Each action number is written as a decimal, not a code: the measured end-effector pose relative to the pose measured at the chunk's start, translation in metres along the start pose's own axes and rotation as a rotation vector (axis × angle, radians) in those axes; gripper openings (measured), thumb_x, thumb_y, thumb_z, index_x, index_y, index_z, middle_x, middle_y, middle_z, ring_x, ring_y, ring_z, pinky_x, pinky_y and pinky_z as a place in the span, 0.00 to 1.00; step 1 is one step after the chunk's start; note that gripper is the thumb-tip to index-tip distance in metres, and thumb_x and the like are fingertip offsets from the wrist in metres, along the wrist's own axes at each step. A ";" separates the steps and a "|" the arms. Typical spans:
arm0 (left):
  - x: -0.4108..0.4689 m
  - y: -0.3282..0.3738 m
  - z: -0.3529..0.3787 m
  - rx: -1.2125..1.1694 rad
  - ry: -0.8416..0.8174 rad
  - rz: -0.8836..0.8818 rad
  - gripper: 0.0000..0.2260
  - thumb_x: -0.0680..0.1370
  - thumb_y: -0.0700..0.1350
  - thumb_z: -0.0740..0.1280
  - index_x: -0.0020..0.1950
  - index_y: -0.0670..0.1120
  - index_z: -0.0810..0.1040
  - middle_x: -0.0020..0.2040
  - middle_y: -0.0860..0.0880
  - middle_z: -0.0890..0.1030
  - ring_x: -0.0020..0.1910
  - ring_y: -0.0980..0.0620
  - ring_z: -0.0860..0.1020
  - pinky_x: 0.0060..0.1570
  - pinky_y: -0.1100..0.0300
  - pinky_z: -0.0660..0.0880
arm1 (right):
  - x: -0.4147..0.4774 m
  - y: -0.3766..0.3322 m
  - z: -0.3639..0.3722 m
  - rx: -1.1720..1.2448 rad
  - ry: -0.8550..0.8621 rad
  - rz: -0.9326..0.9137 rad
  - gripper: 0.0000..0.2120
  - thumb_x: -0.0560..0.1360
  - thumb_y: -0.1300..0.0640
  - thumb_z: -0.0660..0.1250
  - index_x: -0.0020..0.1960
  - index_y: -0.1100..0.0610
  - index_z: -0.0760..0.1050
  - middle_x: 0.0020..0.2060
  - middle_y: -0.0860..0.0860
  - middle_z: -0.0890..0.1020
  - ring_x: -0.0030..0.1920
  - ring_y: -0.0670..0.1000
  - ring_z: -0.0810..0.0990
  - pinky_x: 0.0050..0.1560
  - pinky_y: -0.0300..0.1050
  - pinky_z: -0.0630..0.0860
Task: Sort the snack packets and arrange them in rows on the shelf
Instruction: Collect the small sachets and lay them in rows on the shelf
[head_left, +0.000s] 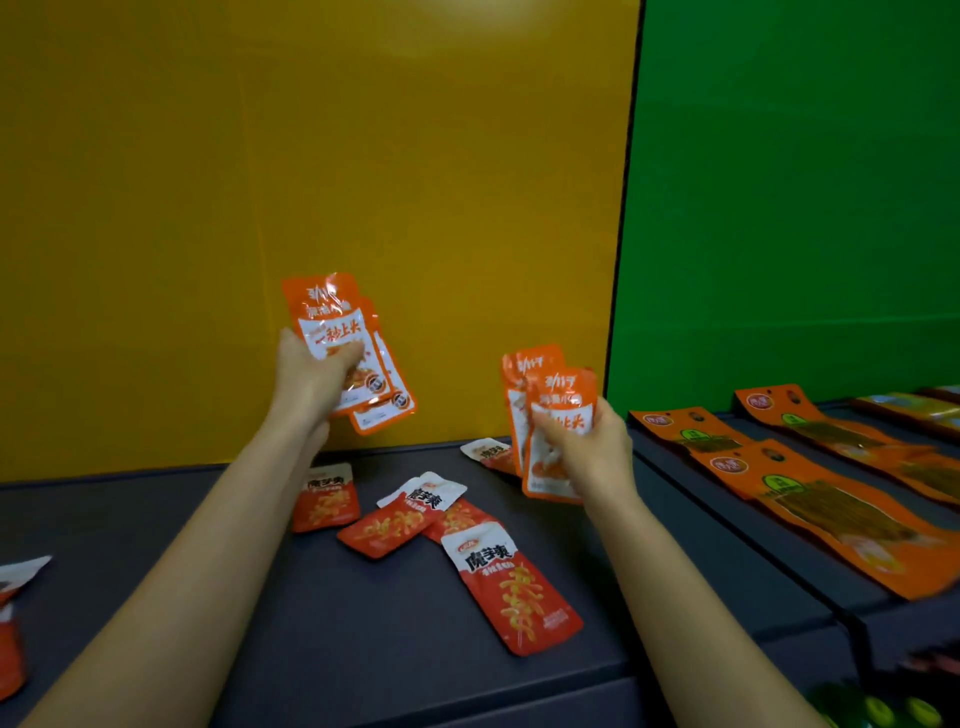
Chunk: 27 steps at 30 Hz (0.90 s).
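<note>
Snack packets (400, 525) are partly sorted on the grey shelf (363, 649); long orange packets (831, 499) lie in rows right of the scattered red packets (514, 587), which remain to arrange; above the red packets, left hand (306, 374) and right hand (592, 447) each curl fingers round two small orange packets (332, 322).
</note>
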<state>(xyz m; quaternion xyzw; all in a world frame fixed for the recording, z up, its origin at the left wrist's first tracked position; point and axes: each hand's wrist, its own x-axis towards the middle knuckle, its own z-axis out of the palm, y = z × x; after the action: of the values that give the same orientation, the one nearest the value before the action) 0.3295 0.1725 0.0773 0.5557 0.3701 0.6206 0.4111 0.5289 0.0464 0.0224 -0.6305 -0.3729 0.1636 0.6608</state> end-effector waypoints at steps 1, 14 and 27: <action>-0.009 0.011 0.000 -0.043 -0.049 -0.006 0.16 0.75 0.34 0.66 0.63 0.37 0.70 0.53 0.43 0.79 0.44 0.49 0.80 0.37 0.60 0.76 | -0.003 -0.006 -0.005 0.063 0.008 0.017 0.11 0.71 0.55 0.72 0.52 0.54 0.75 0.49 0.53 0.83 0.49 0.53 0.82 0.52 0.49 0.78; -0.162 0.035 0.073 -0.279 -0.782 -0.383 0.06 0.77 0.36 0.62 0.49 0.44 0.77 0.44 0.45 0.84 0.39 0.50 0.83 0.39 0.54 0.81 | -0.109 -0.016 -0.158 0.269 0.159 0.158 0.07 0.74 0.57 0.67 0.52 0.55 0.77 0.43 0.51 0.85 0.43 0.53 0.84 0.46 0.47 0.79; -0.314 0.035 0.268 -0.232 -1.063 -0.358 0.16 0.76 0.37 0.66 0.63 0.43 0.71 0.55 0.41 0.81 0.49 0.45 0.81 0.49 0.49 0.78 | -0.152 0.017 -0.394 0.196 0.468 0.201 0.08 0.75 0.57 0.67 0.53 0.57 0.76 0.40 0.53 0.84 0.37 0.53 0.84 0.39 0.46 0.78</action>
<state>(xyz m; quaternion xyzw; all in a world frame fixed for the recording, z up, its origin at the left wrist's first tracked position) 0.6067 -0.1300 0.0171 0.6714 0.1300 0.2131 0.6978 0.7071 -0.3350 -0.0088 -0.6180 -0.1280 0.1138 0.7673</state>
